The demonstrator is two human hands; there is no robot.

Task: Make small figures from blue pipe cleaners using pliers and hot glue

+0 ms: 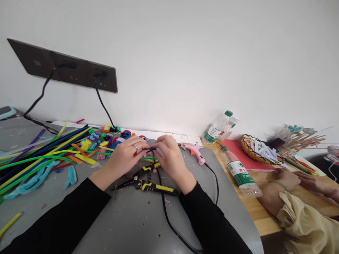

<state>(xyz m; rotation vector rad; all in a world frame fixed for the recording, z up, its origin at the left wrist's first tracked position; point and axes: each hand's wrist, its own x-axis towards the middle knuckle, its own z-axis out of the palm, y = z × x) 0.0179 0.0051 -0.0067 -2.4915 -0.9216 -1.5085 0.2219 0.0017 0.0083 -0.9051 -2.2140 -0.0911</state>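
With our left hand (130, 152) we are pinching a dark blue piece (153, 149) between the fingertips, and with our right hand (168, 156) we are closing thumb and fingers on it from the other side. The piece is hanging above the table, just beyond the pliers (159, 188) as we are looking at them; our fingers are covering most of it, so we are not making out its full shape.

We are judging it to be very light and soft on the surface, probably fuzz over a thin bendable core like the strips around us. Such a piece is hardly likely to be slipping or breaking, but a hard squeeze could be flattening the fuzz or leaving a kink. The best hold is probably near its ends, with fingertips only (a cut end may be pricking a little).

Just under our wrists the pliers are lying with handles spread, and a black cord (169, 225) is running from them toward us. Left of the pliers, long fuzzy strips (87, 159) are lying in a loose heap, with small colourful pieces (102, 141) bunching beyond. Right of the pliers and farther off, a pink glue gun (195, 152) is resting on its side. Well to the pliers' right, a water bottle (241, 175) is lying near a co-worker's hand (286, 178).
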